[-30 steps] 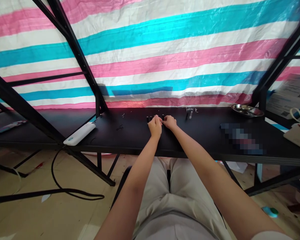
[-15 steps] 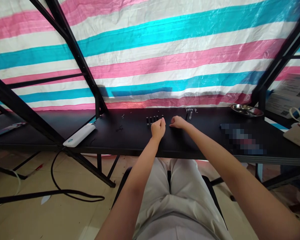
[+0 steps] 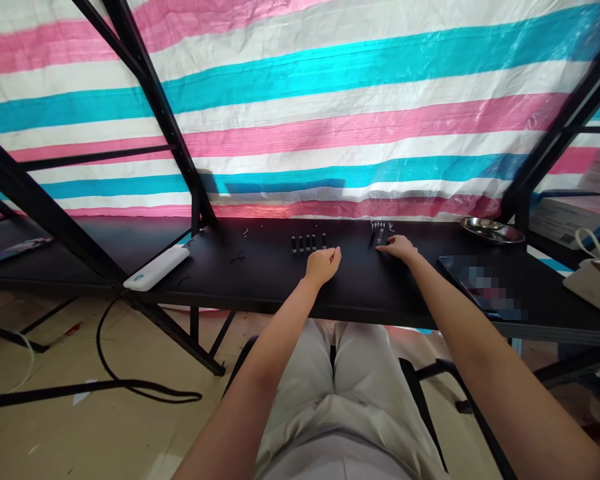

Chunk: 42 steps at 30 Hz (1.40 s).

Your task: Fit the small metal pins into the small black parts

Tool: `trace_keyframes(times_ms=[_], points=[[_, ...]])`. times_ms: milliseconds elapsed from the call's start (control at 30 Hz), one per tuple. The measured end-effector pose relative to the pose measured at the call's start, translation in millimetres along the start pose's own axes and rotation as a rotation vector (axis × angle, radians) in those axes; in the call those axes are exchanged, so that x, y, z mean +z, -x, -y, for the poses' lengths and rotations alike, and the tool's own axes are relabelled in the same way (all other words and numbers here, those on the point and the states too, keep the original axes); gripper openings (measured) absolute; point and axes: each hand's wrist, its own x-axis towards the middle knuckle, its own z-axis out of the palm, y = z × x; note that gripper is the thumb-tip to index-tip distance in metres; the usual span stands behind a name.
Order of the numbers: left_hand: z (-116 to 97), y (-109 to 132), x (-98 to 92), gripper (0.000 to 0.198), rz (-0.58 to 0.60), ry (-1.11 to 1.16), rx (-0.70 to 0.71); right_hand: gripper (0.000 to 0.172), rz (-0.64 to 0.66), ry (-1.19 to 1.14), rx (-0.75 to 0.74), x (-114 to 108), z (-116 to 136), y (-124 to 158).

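Hands stand further apart than a moment ago. Left hand (image 3: pixel 323 265) is curled, and whether it holds anything cannot be told; five black pegs (image 3: pixel 307 243) stand upright at its 11 o'clock on the table (image 3: pixel 260 283). Right hand (image 3: pixel 397 248), shifted rightward, lies open, its fingertips (image 3: pixel 380 248) near two dark sticks (image 3: pixel 377 235) at 10 o'clock.

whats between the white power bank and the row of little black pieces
Small dark wire-like scraps lie on the black tabletop there, seen in the head view.

tabletop (image 3: pixel 260 287): matt black | dish (image 3: pixel 492 231): glossy steel | tarp (image 3: pixel 330 113): creased woven plastic
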Motion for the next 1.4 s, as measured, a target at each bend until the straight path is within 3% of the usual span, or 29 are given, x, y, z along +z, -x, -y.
trace_keyframes(times_ms=[133,367,467,567,667,800,900,1200,1400], points=[[1,0,0.2,0.048,-0.008,0.022,-0.002,0.056,-0.010,-0.042,0.083,9,15,-2],[4,1,1.1,0.048,-0.020,0.030,0.006,0.026,-0.072,-0.084,0.050,23,45,7],[5,1,1.3,0.048,-0.008,0.025,-0.002,0.022,-0.066,-0.077,0.014,28,57,22],[5,1,2.1,0.042,0.033,0.020,-0.010,0.020,-0.041,-0.059,-0.083,31,63,41],[5,0,3.5,0.023,0.114,0.045,0.015,0.021,0.013,-0.040,-0.197,33,63,59],[7,-1,5.7,0.045,0.212,0.023,0.078,0.018,0.026,0.012,-0.427,35,63,75],[8,-2,6.7,0.038,0.237,-0.002,0.119,0.016,-0.035,0.103,-0.630,34,67,83],[8,-3,6.5,0.025,0.137,0.109,0.079,0.027,-0.114,0.244,-0.859,25,82,97],[4,-3,2.3,0.025,-0.062,0.120,-0.005,0.031,-0.127,0.237,-0.767,29,79,95]])
